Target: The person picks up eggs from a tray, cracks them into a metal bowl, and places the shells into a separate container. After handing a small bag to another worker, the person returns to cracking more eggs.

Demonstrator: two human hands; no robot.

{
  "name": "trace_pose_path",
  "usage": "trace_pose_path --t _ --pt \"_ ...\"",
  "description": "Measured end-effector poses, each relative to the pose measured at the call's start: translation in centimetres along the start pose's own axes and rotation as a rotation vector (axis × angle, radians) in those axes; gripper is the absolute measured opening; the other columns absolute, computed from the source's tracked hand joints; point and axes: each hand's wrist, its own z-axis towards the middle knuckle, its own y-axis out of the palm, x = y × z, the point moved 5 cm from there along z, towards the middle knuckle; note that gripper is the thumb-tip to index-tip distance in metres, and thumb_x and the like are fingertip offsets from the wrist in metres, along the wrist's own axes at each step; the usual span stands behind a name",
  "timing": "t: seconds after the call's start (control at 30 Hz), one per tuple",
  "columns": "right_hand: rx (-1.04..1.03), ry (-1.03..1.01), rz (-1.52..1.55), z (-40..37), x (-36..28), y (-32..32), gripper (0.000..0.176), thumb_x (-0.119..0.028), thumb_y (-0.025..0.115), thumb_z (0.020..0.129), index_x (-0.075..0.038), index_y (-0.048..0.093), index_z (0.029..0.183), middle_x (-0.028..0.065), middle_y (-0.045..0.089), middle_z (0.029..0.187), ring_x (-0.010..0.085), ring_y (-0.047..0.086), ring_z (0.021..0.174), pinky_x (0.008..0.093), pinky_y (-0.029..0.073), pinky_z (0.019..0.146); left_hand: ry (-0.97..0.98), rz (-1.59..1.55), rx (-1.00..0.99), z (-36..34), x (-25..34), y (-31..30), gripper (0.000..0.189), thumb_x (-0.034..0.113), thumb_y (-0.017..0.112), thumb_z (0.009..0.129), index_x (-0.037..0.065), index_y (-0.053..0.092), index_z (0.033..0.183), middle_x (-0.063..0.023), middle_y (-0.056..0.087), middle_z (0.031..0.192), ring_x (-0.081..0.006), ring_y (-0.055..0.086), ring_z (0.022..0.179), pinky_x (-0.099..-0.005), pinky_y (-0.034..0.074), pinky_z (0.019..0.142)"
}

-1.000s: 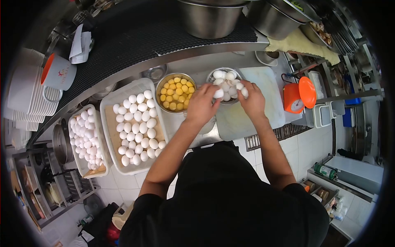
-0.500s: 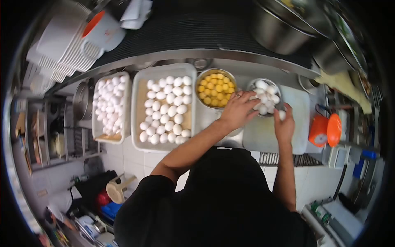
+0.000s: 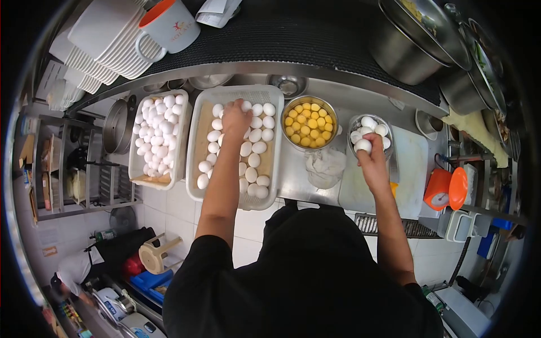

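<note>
My left hand (image 3: 235, 119) reaches into the large white tray (image 3: 194, 163) of white eggs and rests on the eggs near its far end; whether it grips one I cannot tell. My right hand (image 3: 369, 155) holds a white eggshell (image 3: 362, 146) at the near rim of a small metal bowl of eggshells (image 3: 369, 128). Between the two stands a metal bowl of egg yolks (image 3: 309, 122). A second, smaller tray of white eggs (image 3: 156, 137) lies to the left.
A white cloth (image 3: 325, 165) lies on the steel counter below the yolk bowl. A white cutting board (image 3: 414, 163) is under the shell bowl, an orange kitchen scale (image 3: 445, 188) to its right. Stacked white plates (image 3: 107, 42), an orange-rimmed mug (image 3: 168, 23) and large pots (image 3: 414, 42) sit on the shelf above.
My left hand has left the shell bowl and moved left onto the large egg tray. My right hand has stayed by the shell bowl. The view has swung left.
</note>
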Motion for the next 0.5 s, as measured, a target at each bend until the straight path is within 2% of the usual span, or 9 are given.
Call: trace_pose_path --t 0.07,0.1,0.2,0.23,0.3,0.4,0.43,0.5 --pt "-0.034 -0.046 -0.078 0.2 0.0 1.7 0.036 -0.008 0.065 0.095 -0.01 0.052 0.129 0.0048 0.06 0.104 0.0136 0.056 0.084 0.0314 0.048 0.07 -0.008 0.037 -0.052 1.6 -0.9 1.7 0.051 0.023 0.078 0.086 0.007 0.066 0.133 -0.0205 0.066 0.134 -0.0417 0.068 0.119 -0.05 0.056 0.102" --pt "-0.07 -0.072 -0.1 0.0 -0.8 2.3 0.038 -0.007 0.066 0.093 -0.008 0.055 0.129 0.0073 0.063 0.106 0.0165 0.06 0.089 0.0328 0.051 0.075 -0.008 0.054 -0.076 2.4 -0.6 1.8 0.053 0.023 0.079 0.085 0.007 0.065 0.133 -0.0203 0.065 0.135 -0.0415 0.068 0.12 -0.0505 0.057 0.102" --pt "-0.126 -0.056 -0.102 -0.7 -1.5 3.7 0.039 -0.007 0.067 0.092 -0.005 0.057 0.13 0.0105 0.066 0.11 0.0182 0.063 0.093 0.0329 0.053 0.079 -0.017 0.086 -0.211 3.5 -1.0 2.1 0.054 0.022 0.08 0.083 0.006 0.061 0.132 -0.0199 0.065 0.136 -0.0423 0.068 0.121 -0.0505 0.056 0.103" --pt "-0.147 -0.041 -0.099 -0.8 -1.3 4.0 0.039 -0.007 0.068 0.092 -0.004 0.059 0.13 0.0121 0.068 0.114 0.02 0.067 0.099 0.0333 0.055 0.083 0.002 0.101 -0.195 3.5 -0.8 2.1 0.054 0.021 0.08 0.083 0.006 0.061 0.131 -0.0202 0.065 0.135 -0.0423 0.068 0.121 -0.0504 0.056 0.103" --pt "-0.185 -0.022 -0.094 -1.1 -0.9 4.7 0.04 -0.009 0.07 0.094 -0.004 0.06 0.132 0.0121 0.068 0.115 0.0205 0.068 0.1 0.034 0.056 0.084 0.04 0.133 -0.164 3.1 -0.7 1.9 0.054 0.02 0.082 0.081 0.006 0.059 0.128 -0.0207 0.066 0.134 -0.0425 0.068 0.12 -0.0501 0.056 0.104" --pt "-0.201 0.036 -0.002 -1.1 -1.5 5.1 0.041 -0.013 0.072 0.097 -0.002 0.06 0.135 0.0127 0.069 0.117 0.0211 0.069 0.1 0.034 0.058 0.085 0.036 -0.09 -0.046 1.5 -1.1 0.6 0.064 0.022 0.086 0.079 0.006 0.059 0.135 -0.0192 0.07 0.126 -0.0368 0.072 0.112 -0.0451 0.059 0.098" --pt "-0.196 0.065 0.044 -1.3 -2.0 5.4 0.042 -0.014 0.073 0.098 -0.002 0.06 0.136 0.013 0.069 0.118 0.0212 0.07 0.099 0.0339 0.058 0.086 -0.008 -0.25 -0.039 0.5 -0.3 -0.7 0.064 0.02 0.086 0.081 0.006 0.059 0.137 -0.0176 0.071 0.124 -0.0325 0.073 0.109 -0.0421 0.06 0.095" --pt "-0.108 -0.097 -0.036 -0.8 -4.0 5.5 0.043 -0.014 0.074 0.099 -0.001 0.06 0.138 0.0138 0.069 0.12 0.0214 0.07 0.1 0.0332 0.059 0.087 -0.104 -0.565 -0.034 -1.7 1.2 -3.1 0.064 0.016 0.086 0.084 0.005 0.059 0.141 -0.0146 0.073 0.121 -0.0239 0.074 0.105 -0.0361 0.061 0.09"
